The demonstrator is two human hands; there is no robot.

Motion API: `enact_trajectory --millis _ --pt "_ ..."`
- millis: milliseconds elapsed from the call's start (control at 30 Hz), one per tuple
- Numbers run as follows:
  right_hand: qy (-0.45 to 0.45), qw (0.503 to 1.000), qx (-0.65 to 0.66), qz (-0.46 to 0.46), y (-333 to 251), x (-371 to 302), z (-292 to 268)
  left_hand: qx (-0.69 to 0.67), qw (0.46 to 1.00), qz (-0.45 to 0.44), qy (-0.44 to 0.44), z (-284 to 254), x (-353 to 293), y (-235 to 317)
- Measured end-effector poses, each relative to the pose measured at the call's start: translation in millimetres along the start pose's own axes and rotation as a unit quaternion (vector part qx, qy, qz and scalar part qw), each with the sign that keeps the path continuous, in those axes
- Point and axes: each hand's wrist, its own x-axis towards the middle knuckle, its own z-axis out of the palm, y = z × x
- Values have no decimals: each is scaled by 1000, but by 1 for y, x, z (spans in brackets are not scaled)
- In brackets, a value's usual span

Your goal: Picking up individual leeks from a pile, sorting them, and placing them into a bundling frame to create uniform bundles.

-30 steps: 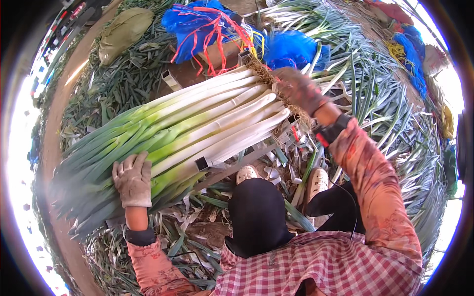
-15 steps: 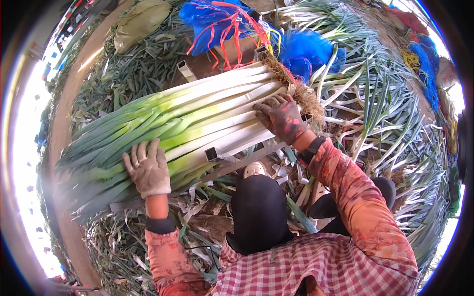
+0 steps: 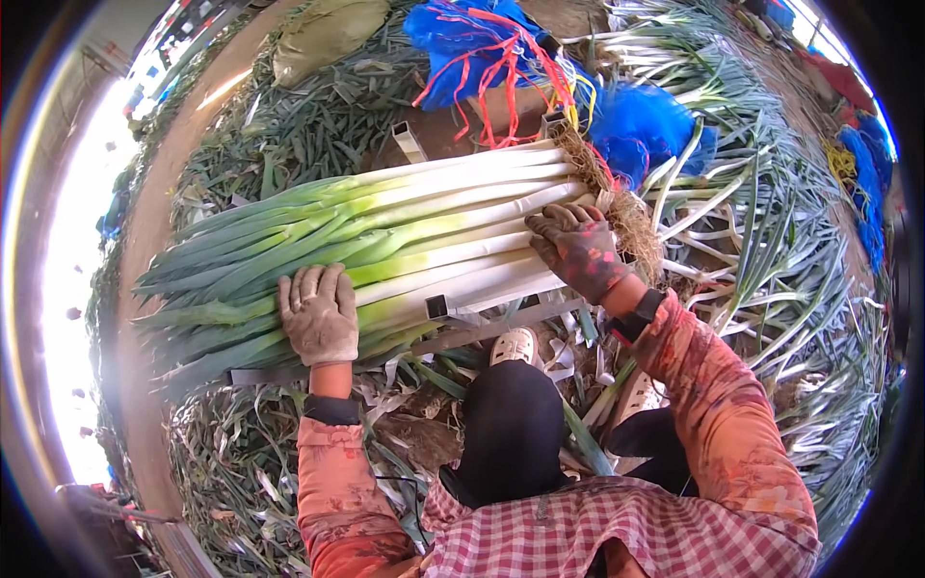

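Observation:
A broad layer of leeks lies across a metal rack, green leaves to the left and white stalks to the right. Their shaggy roots line up at the right end. My left hand, in a dirty pale glove, lies flat on the leaves at the near side with its fingers close together and stretched out. My right hand, in a dark patterned glove, rests on the white stalks just beside the roots. Its fingers are slightly bent and the thumb is apart.
Many loose leeks are heaped along the right. Blue netting and red ties hang at the rack's far side. Trimmed leaves litter the ground. A tan sack lies at the far left.
The whole view has shifted, so the leeks and rack appear farther right and slightly lower. Both hands stay on the leeks in nearly the same places; the left fingers have drawn closer together.

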Motion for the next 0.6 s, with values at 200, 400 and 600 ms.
enact_trajectory --millis 200,400,600 --pt "-57 997 -58 1 -3 9 3 -12 1000 -8 -24 3 9 -4" --pt "-82 996 -39 -8 -11 17 2 -50 999 3 2 -1 -8 -26" --pt "-79 997 -16 0 -5 15 -2 79 974 -182 -109 -28 -10 -77"
